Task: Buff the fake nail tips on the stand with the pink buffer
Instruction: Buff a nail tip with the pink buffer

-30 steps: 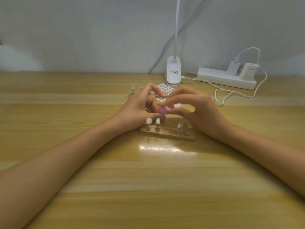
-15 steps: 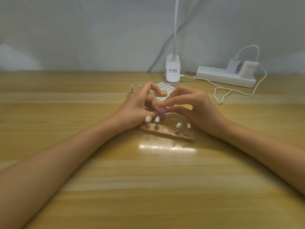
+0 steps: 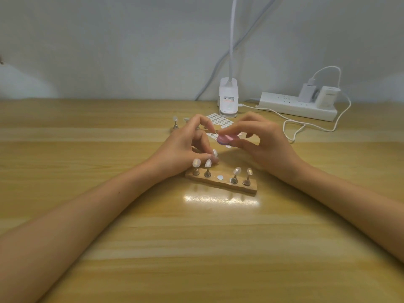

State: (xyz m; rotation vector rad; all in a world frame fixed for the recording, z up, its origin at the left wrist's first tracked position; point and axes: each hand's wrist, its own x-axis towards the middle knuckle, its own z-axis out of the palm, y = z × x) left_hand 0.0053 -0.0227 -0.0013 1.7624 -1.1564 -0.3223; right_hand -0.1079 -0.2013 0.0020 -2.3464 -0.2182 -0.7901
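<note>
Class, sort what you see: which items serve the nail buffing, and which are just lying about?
In use: round pink buffer in right hand; pale fake nail tip on metal peg in left hand; wooden stand holding four tips.
Lying about: white clip lamp; white power strip; white sticker sheet.

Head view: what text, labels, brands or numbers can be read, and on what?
Lamp base: a label with printed lines, too blurred to read.
Charger: faint print, too small to read.
Power strip: no readable marks.
Nothing else shows text.
</note>
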